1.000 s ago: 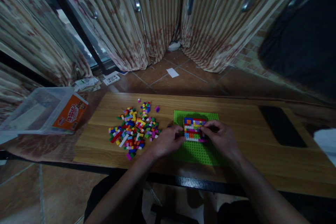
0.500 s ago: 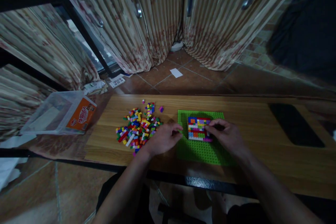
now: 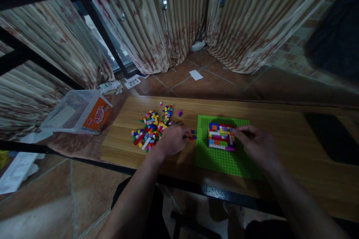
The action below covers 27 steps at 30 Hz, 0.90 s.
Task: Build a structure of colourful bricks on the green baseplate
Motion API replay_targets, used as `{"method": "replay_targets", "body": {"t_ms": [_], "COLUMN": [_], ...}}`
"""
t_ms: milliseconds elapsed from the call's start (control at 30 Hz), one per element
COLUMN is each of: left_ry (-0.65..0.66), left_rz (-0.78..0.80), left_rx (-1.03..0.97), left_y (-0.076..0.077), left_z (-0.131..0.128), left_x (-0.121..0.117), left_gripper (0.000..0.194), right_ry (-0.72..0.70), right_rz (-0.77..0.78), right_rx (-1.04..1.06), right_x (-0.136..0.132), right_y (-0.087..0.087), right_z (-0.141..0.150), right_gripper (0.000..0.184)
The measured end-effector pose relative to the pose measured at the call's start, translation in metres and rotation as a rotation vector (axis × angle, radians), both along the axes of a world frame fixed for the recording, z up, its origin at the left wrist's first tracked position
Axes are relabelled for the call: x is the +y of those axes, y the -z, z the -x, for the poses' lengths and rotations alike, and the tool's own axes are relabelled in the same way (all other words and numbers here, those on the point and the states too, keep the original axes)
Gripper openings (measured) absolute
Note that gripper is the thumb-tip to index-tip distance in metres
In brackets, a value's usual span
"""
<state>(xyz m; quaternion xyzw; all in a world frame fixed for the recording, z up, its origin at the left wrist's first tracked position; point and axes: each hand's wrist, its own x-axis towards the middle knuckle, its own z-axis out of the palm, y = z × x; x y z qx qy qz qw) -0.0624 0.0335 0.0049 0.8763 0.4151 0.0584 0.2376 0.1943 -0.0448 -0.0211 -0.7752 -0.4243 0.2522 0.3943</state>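
A block of colourful toy bricks stands on the green studded baseplate. At the block's right edge, my right hand has thumb and forefinger pinched together; whatever lies between them is too small to make out. My left hand hovers by the right side of the loose brick pile, its fingers curled closed and their contents hidden. Several small red and blue bricks show just beyond its fingertips, beside the baseplate's left edge.
A dark flat panel lies at the table's right. Beyond the left end sits a clear plastic box with an orange label. A purple brick and a small pink-white one lie apart from the pile.
The view has shifted, so the table's things appear further right. My left hand has moved left, away from the baseplate towards the pile, uncovering small bricks. My right hand stays at the block's edge.
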Motion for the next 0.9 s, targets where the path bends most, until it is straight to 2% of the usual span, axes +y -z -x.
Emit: {"method": "replay_targets", "body": {"t_ms": [233,433,567,633,767,900], "left_ry": [0.066,0.051,0.018,0.008,0.034,0.024], "left_rz": [-0.030,-0.047,-0.010,0.061,0.243,0.404], "left_rx": [0.046,0.068,-0.013,-0.108,-0.358,-0.523], "left_y": [0.004,0.008,0.006,0.005,0.005,0.007], "left_z": [-0.010,-0.013,-0.011,-0.011,-0.015,-0.021], "left_x": [-0.002,-0.004,-0.004,-0.004,-0.007,-0.010], "left_gripper": [0.018,0.020,0.019,0.018,0.016,0.013], "right_ry": [-0.014,-0.009,-0.027,-0.085,-0.286,-0.471], "right_rz": [-0.014,-0.079,-0.169,-0.235,-0.344,-0.386], "right_rx": [-0.019,0.000,0.049,0.053,0.019,-0.035], "right_x": [-0.002,-0.002,-0.002,-0.004,-0.010,-0.015], "right_y": [0.000,-0.001,-0.002,-0.002,-0.004,-0.008], "right_z": [0.002,0.004,0.011,0.017,0.030,0.043], "right_gripper": [0.025,0.024,0.024,0.023,0.014,0.007]}}
